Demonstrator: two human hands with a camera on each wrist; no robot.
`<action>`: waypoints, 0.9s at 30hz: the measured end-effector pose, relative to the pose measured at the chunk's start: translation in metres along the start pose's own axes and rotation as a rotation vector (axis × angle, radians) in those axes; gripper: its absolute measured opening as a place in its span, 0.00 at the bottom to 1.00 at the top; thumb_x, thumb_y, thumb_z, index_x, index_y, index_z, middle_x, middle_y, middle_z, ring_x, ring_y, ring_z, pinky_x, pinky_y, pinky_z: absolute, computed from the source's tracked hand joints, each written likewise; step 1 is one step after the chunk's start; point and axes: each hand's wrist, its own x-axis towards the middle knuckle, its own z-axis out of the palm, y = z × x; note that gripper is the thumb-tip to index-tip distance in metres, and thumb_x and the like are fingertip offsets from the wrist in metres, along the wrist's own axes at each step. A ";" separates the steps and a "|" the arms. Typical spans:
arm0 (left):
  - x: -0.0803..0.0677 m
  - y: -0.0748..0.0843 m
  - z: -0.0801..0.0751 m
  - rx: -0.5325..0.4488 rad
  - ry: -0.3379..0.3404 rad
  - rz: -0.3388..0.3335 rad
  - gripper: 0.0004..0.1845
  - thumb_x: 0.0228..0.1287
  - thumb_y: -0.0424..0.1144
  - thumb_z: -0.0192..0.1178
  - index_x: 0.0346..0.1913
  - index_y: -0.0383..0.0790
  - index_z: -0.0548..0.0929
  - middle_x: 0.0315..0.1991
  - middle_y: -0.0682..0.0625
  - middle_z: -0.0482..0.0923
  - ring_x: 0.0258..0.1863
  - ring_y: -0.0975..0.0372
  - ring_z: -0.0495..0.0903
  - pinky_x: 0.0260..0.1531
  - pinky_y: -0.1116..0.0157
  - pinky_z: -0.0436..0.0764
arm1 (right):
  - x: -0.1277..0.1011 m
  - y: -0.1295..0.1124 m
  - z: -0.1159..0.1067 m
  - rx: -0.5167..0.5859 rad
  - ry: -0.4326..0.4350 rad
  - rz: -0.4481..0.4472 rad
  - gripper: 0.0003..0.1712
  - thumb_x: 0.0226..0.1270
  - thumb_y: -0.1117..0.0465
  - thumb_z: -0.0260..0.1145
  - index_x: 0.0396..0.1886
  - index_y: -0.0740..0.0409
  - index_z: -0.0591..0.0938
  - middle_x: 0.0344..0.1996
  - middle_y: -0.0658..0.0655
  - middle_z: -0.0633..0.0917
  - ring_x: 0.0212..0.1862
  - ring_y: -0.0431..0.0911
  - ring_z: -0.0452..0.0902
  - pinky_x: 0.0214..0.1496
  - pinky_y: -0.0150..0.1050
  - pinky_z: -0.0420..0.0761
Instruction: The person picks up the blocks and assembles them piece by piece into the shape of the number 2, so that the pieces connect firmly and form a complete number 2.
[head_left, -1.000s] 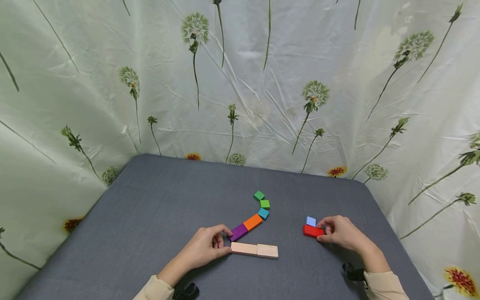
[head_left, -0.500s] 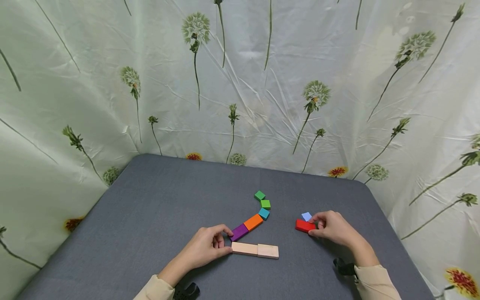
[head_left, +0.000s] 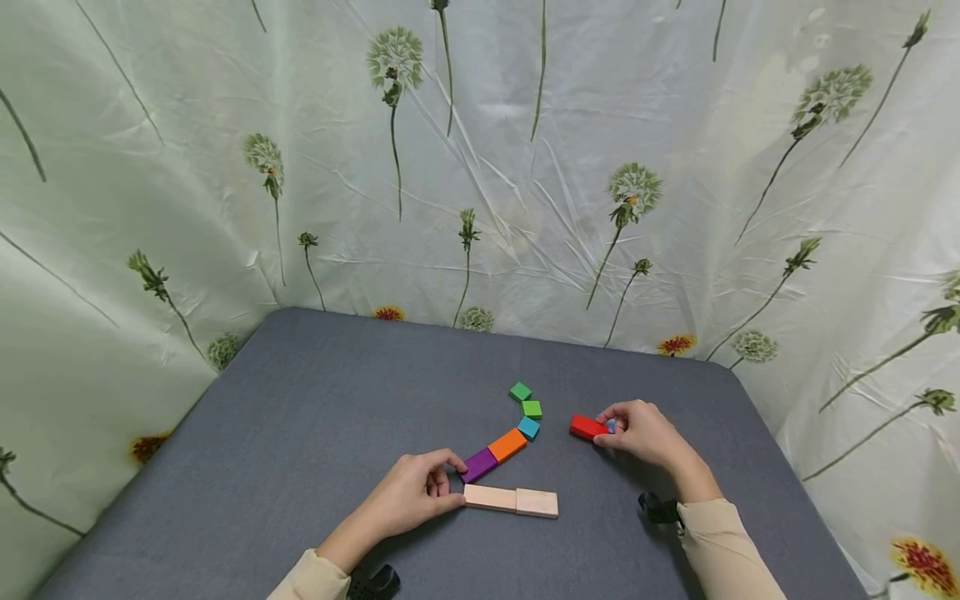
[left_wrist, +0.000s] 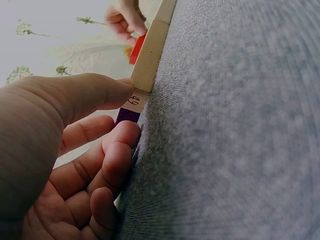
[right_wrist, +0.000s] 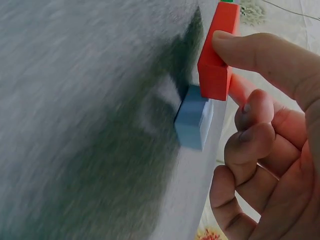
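On the grey table [head_left: 315, 417] a curved row of blocks runs from a dark green block [head_left: 519, 391] through light green [head_left: 532, 408], teal [head_left: 528, 427] and orange [head_left: 507, 444] to a purple block [head_left: 477, 465]. My left hand [head_left: 452, 482] pinches the purple block's near end, its thumb [left_wrist: 90, 95] against the end of a pale wooden block [head_left: 489, 497]. My right hand [head_left: 611, 429] grips a red block [head_left: 585, 427] just right of the teal one. A light blue block [right_wrist: 192, 122] lies against the red block [right_wrist: 217, 55], mostly hidden in the head view.
A second pale wooden block [head_left: 536, 502] lies end to end with the first. A flower-printed sheet [head_left: 480, 167] hangs round the table's back and sides. Bare grey cloth stretches left of and beyond the blocks.
My right hand has moved the red block, with the light blue one beside it, left and away toward the coloured row. The left hand has stayed put.
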 end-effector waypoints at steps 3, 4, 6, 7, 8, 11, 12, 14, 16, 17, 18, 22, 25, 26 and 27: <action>0.000 0.000 0.000 -0.001 -0.004 0.000 0.16 0.63 0.42 0.79 0.51 0.47 0.87 0.25 0.62 0.77 0.20 0.74 0.71 0.22 0.72 0.72 | 0.009 -0.005 0.002 -0.004 0.002 0.024 0.19 0.63 0.56 0.81 0.49 0.61 0.89 0.22 0.47 0.74 0.27 0.40 0.68 0.30 0.34 0.65; 0.000 -0.001 0.000 -0.002 -0.005 0.000 0.16 0.64 0.42 0.79 0.51 0.47 0.87 0.25 0.62 0.77 0.20 0.74 0.71 0.22 0.72 0.72 | 0.012 -0.006 0.003 -0.007 0.003 0.029 0.19 0.63 0.55 0.81 0.49 0.61 0.90 0.22 0.47 0.74 0.26 0.40 0.68 0.30 0.35 0.65; 0.000 -0.001 0.000 -0.003 -0.005 0.000 0.16 0.64 0.42 0.79 0.51 0.47 0.87 0.24 0.62 0.77 0.20 0.74 0.71 0.22 0.73 0.72 | 0.017 -0.009 0.004 -0.014 0.008 0.035 0.19 0.64 0.55 0.81 0.49 0.60 0.90 0.22 0.47 0.74 0.26 0.40 0.68 0.30 0.35 0.65; 0.000 -0.001 0.000 -0.004 -0.005 0.000 0.16 0.64 0.42 0.79 0.51 0.47 0.87 0.24 0.62 0.77 0.20 0.74 0.71 0.22 0.73 0.72 | 0.020 -0.010 0.005 -0.016 0.011 0.039 0.19 0.64 0.55 0.81 0.49 0.60 0.90 0.22 0.47 0.74 0.26 0.41 0.68 0.30 0.35 0.65; 0.000 -0.001 0.000 -0.005 -0.006 0.000 0.16 0.64 0.42 0.79 0.51 0.47 0.87 0.24 0.62 0.77 0.20 0.74 0.71 0.22 0.73 0.72 | 0.023 -0.011 0.006 -0.015 0.013 0.043 0.19 0.64 0.55 0.80 0.49 0.60 0.90 0.21 0.47 0.73 0.26 0.41 0.68 0.30 0.35 0.64; 0.000 0.000 -0.001 -0.007 -0.008 -0.001 0.16 0.64 0.42 0.79 0.51 0.47 0.87 0.24 0.62 0.77 0.20 0.74 0.71 0.22 0.73 0.72 | 0.031 -0.014 0.007 -0.014 0.016 0.040 0.18 0.64 0.55 0.80 0.49 0.60 0.90 0.22 0.48 0.73 0.27 0.42 0.68 0.31 0.36 0.65; 0.000 0.000 -0.001 -0.008 -0.008 -0.001 0.16 0.64 0.42 0.79 0.51 0.47 0.87 0.24 0.62 0.77 0.20 0.74 0.71 0.22 0.73 0.72 | 0.033 -0.015 0.007 -0.010 0.017 0.040 0.18 0.64 0.55 0.80 0.49 0.60 0.90 0.22 0.48 0.73 0.27 0.42 0.68 0.31 0.37 0.65; 0.000 -0.001 -0.001 -0.006 -0.008 -0.002 0.16 0.64 0.41 0.79 0.51 0.47 0.87 0.24 0.62 0.77 0.20 0.74 0.71 0.22 0.73 0.72 | 0.038 -0.017 0.008 -0.010 0.019 0.042 0.18 0.64 0.54 0.79 0.49 0.60 0.90 0.22 0.48 0.74 0.26 0.42 0.68 0.31 0.37 0.66; 0.000 -0.001 -0.001 -0.005 -0.008 -0.002 0.16 0.64 0.41 0.79 0.51 0.47 0.87 0.24 0.62 0.77 0.20 0.74 0.71 0.22 0.73 0.72 | 0.043 -0.019 0.009 -0.009 0.023 0.049 0.18 0.64 0.54 0.79 0.49 0.60 0.90 0.23 0.48 0.74 0.26 0.42 0.68 0.31 0.37 0.65; 0.000 -0.001 -0.001 -0.005 -0.008 -0.001 0.16 0.64 0.41 0.79 0.51 0.47 0.87 0.24 0.62 0.77 0.20 0.74 0.71 0.22 0.73 0.72 | 0.046 -0.020 0.009 -0.011 0.022 0.049 0.19 0.64 0.54 0.79 0.49 0.60 0.90 0.23 0.48 0.74 0.26 0.42 0.68 0.31 0.37 0.65; 0.000 -0.001 -0.001 -0.006 -0.007 -0.002 0.16 0.64 0.41 0.79 0.51 0.47 0.87 0.24 0.62 0.77 0.20 0.74 0.71 0.22 0.73 0.72 | 0.048 -0.021 0.010 -0.010 0.019 0.048 0.19 0.64 0.54 0.79 0.49 0.60 0.90 0.23 0.48 0.74 0.26 0.42 0.68 0.31 0.37 0.65; 0.000 0.000 -0.001 -0.007 -0.008 -0.004 0.16 0.64 0.42 0.79 0.51 0.47 0.87 0.24 0.62 0.77 0.20 0.74 0.71 0.22 0.73 0.73 | 0.056 -0.024 0.010 -0.009 0.016 0.054 0.20 0.64 0.53 0.80 0.50 0.61 0.90 0.22 0.48 0.74 0.25 0.42 0.68 0.30 0.37 0.65; 0.000 0.000 -0.002 -0.011 -0.011 -0.006 0.16 0.64 0.42 0.79 0.51 0.47 0.87 0.24 0.62 0.77 0.20 0.74 0.71 0.23 0.72 0.73 | 0.062 -0.028 0.010 -0.008 0.019 0.065 0.21 0.65 0.53 0.80 0.51 0.61 0.90 0.22 0.49 0.74 0.25 0.43 0.68 0.30 0.38 0.66; 0.000 0.000 -0.002 -0.012 -0.011 -0.007 0.16 0.64 0.42 0.79 0.51 0.47 0.87 0.24 0.62 0.77 0.20 0.74 0.71 0.23 0.72 0.73 | 0.063 -0.029 0.011 -0.008 0.023 0.073 0.21 0.65 0.53 0.80 0.51 0.61 0.90 0.22 0.49 0.75 0.25 0.43 0.68 0.30 0.38 0.66; 0.000 0.000 -0.002 -0.013 -0.012 -0.007 0.16 0.63 0.42 0.79 0.51 0.47 0.87 0.24 0.61 0.77 0.20 0.74 0.72 0.23 0.72 0.74 | 0.065 -0.030 0.011 -0.009 0.026 0.072 0.21 0.65 0.53 0.79 0.51 0.61 0.90 0.23 0.49 0.75 0.26 0.43 0.68 0.30 0.38 0.66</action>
